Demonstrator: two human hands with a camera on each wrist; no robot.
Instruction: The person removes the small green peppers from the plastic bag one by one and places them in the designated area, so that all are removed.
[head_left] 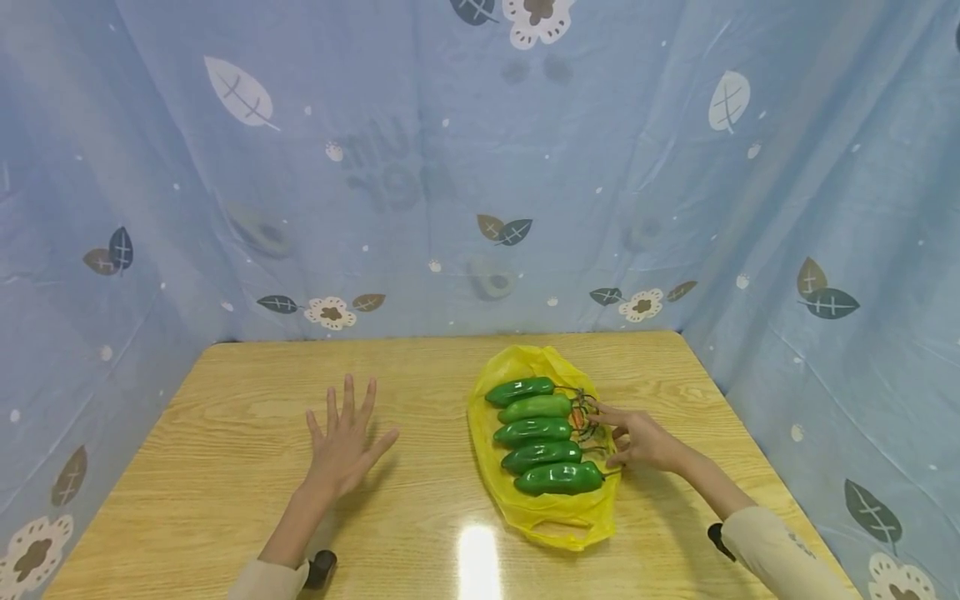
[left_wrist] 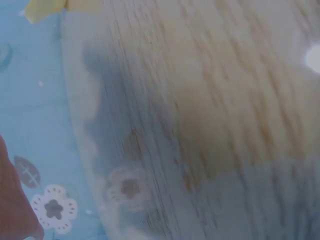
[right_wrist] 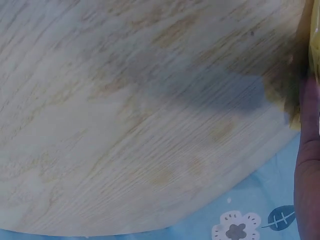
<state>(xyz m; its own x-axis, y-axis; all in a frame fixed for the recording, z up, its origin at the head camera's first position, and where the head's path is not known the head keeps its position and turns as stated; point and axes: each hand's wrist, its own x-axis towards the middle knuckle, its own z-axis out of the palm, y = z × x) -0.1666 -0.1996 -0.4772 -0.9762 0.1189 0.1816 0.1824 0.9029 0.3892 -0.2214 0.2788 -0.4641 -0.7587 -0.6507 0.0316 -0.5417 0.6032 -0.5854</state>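
Note:
Several glossy green peppers (head_left: 534, 431) lie side by side in a column on a flattened yellow plastic bag (head_left: 558, 507), their thin dark stems pointing right. A small orange piece (head_left: 577, 418) shows among the stems. My right hand (head_left: 643, 440) reaches in from the right, its fingers over the stem ends at the bag's right edge. In the right wrist view, part of that hand (right_wrist: 307, 175) borders the yellow bag (right_wrist: 315, 42). Over the left half of the table, my left hand (head_left: 341, 454) is spread wide, holding nothing and apart from the bag.
A light wood-grain table (head_left: 247, 417) carries the bag right of its middle. Blue curtains (head_left: 420, 150) with leaf and flower prints stand behind it and on both sides. A bright reflection (head_left: 478, 558) glares on the table near the front.

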